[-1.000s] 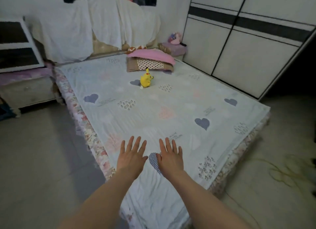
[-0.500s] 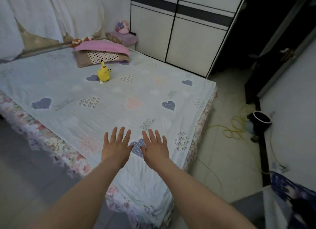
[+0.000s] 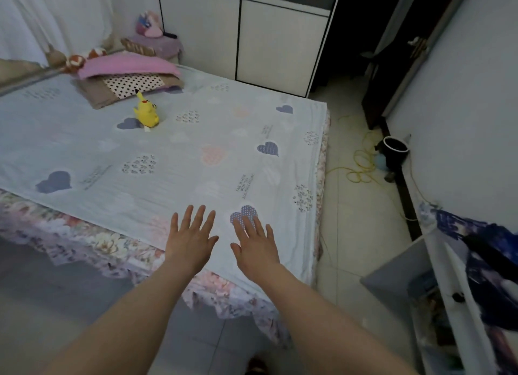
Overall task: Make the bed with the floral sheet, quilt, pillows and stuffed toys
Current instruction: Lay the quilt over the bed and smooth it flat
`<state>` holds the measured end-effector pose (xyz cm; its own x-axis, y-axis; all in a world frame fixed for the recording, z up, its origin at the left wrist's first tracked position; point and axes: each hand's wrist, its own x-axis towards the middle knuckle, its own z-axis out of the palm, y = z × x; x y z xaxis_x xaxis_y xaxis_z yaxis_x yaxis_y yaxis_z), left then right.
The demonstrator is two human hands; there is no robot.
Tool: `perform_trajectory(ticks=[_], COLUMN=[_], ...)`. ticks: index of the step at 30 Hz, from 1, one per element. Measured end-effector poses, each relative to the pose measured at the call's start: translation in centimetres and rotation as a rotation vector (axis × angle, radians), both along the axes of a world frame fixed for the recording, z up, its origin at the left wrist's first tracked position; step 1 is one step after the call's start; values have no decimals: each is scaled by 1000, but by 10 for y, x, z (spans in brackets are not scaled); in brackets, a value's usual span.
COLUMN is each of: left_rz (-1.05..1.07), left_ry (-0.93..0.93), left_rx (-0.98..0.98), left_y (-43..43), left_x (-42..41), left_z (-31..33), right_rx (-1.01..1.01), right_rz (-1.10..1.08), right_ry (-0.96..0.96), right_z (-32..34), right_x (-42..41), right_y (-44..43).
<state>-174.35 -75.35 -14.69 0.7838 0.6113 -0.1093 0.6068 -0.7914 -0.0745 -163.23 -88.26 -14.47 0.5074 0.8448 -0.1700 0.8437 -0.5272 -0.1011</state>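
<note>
Both hands empty, fingers spread: left hand (image 3: pixel 190 241) and right hand (image 3: pixel 256 248) flat over quilt (image 3: pixel 173 161) near foot corner. Floral sheet (image 3: pixel 92 243) shows below quilt edge. Risk: uneven smoothing drags quilt askew, topples yellow toy (image 3: pixel 146 113) near pillows (image 3: pixel 127 74).

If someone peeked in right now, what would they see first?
Probably the two bare hands, left hand and right hand, spread flat over the heart-patterned quilt near the bed's corner. Next, the yellow stuffed toy standing on the quilt, just before the pink pillow stacked at the head.
</note>
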Motion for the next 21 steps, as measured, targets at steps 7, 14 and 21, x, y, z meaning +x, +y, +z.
perform_trajectory(ticks=[7,14,21], left_rz=[-79,-179,-327], left_ry=[33,83,29], left_rx=[-13,-9,-78], left_y=[43,126,221], left_x=[-33,-36,-8], left_z=[-15,-53,-135], right_rx=[-25,-22,-43], right_rz=[19,36,-15], right_ry=[19,28,114], right_z=[-19,-62,-155], right_x=[-12,-6,8], right_y=[38,113,204])
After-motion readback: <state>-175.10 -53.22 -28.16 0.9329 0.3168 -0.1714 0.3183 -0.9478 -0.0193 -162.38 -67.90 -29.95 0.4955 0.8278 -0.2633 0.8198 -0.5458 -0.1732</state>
